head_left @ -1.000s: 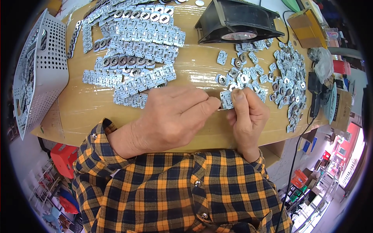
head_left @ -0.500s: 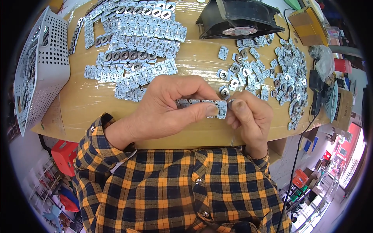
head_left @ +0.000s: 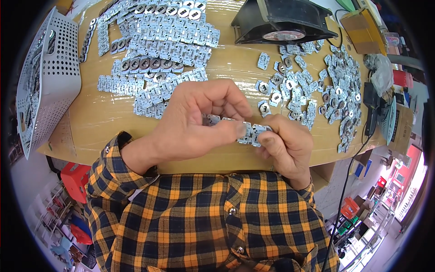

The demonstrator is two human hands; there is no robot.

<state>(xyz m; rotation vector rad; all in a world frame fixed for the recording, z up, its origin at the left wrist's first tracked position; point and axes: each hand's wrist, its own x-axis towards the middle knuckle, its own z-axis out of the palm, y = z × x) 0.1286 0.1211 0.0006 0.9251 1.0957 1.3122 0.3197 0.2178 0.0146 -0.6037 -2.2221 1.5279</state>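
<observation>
A strip of small white circuit boards (head_left: pixel 245 135) is held level above the near edge of the table. My left hand (head_left: pixel 195 124) is closed around its left part, thumb along the front and fingers arched behind. My right hand (head_left: pixel 287 145) pinches the board at the strip's right end between thumb and fingers. Part of the strip is hidden by my left thumb. Beyond my left hand lie rows of similar board strips (head_left: pixel 176 34), some showing round metal coin-cell holders. Loose single boards (head_left: pixel 290 84) are scattered beyond my right hand.
A white perforated basket (head_left: pixel 61 63) holding more boards stands at the left. A black fan (head_left: pixel 283 22) sits at the back, with a cardboard box (head_left: pixel 362 31) to its right. A heap of boards (head_left: pixel 342 90) covers the right side, beside a black power strip (head_left: pixel 371 109).
My right thumb and fingers have moved left onto the strip's end board. The strip's right end now tilts slightly downward, and my left fingers have lifted a little away behind it.
</observation>
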